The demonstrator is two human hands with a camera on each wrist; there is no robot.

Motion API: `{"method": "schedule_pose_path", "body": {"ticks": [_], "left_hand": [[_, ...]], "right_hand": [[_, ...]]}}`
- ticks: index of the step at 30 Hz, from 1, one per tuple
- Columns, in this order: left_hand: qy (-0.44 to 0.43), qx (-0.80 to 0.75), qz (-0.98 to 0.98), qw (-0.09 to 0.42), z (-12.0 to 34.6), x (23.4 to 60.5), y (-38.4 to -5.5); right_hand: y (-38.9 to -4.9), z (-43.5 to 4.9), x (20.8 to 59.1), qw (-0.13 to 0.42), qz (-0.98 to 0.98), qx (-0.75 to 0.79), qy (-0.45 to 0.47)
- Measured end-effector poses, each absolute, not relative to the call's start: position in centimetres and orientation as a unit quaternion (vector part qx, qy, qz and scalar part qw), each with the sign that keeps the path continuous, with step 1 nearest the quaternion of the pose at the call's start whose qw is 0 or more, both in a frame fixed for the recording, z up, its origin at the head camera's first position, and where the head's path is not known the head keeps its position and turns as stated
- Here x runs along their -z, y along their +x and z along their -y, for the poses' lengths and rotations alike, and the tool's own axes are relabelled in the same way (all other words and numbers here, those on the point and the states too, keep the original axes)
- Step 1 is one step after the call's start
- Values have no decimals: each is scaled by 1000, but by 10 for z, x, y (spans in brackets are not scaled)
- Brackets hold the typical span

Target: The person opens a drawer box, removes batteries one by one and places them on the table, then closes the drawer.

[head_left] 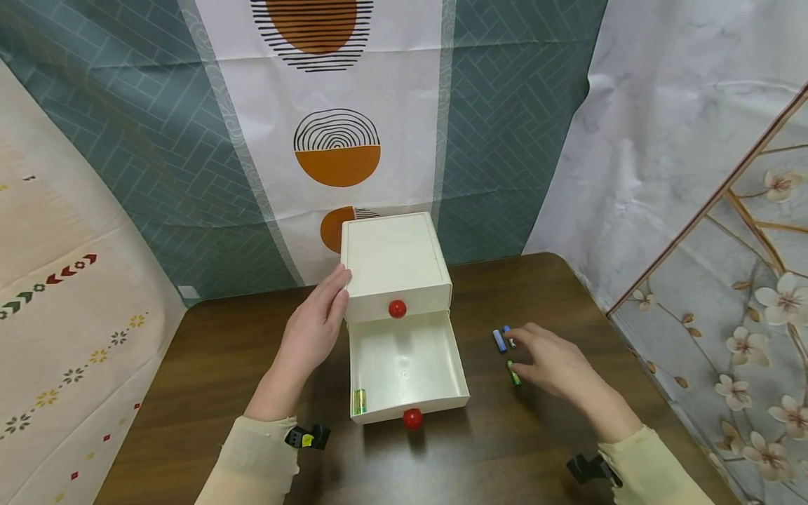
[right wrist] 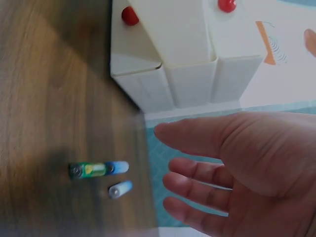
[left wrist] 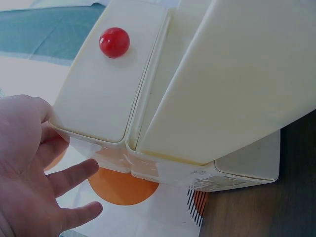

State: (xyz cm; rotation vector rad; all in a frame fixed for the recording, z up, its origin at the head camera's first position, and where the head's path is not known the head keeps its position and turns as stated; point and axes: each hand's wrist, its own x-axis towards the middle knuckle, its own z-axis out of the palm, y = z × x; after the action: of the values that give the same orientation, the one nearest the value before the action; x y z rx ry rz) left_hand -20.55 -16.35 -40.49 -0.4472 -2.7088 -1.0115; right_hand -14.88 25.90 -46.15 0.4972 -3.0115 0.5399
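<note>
A cream drawer cabinet [head_left: 394, 256] stands on the table, its middle drawer [head_left: 407, 358] pulled out. Green batteries [head_left: 359, 401] lie in that drawer's front left corner. My left hand [head_left: 312, 326] rests against the cabinet's upper left side, fingers extended; the left wrist view shows them at the top drawer's corner [left wrist: 89, 98]. To the right, my right hand [head_left: 555, 361] hovers over loose batteries with nothing in its grasp. Below it are a green battery [right wrist: 89, 170] and two blue ones, one blue battery [head_left: 499, 341] apart from the other blue battery [head_left: 508, 335] near the fingertips.
Red round knobs sit on the drawers, such as the top knob [head_left: 397, 308] and the pulled-out drawer's knob [head_left: 413, 419]. The brown wooden table [head_left: 221, 365] backs onto a patterned cloth [head_left: 505, 140]. A floral curtain [head_left: 757, 337] hangs at the right.
</note>
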Motion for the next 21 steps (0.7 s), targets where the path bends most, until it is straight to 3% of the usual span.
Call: {"method": "schedule_pose_path", "body": {"ticks": [21], "left_hand": [[-152,340,922,109,164,405,-205]], "right_hand": [[-133,-230,436,87,959,-189,191]]}}
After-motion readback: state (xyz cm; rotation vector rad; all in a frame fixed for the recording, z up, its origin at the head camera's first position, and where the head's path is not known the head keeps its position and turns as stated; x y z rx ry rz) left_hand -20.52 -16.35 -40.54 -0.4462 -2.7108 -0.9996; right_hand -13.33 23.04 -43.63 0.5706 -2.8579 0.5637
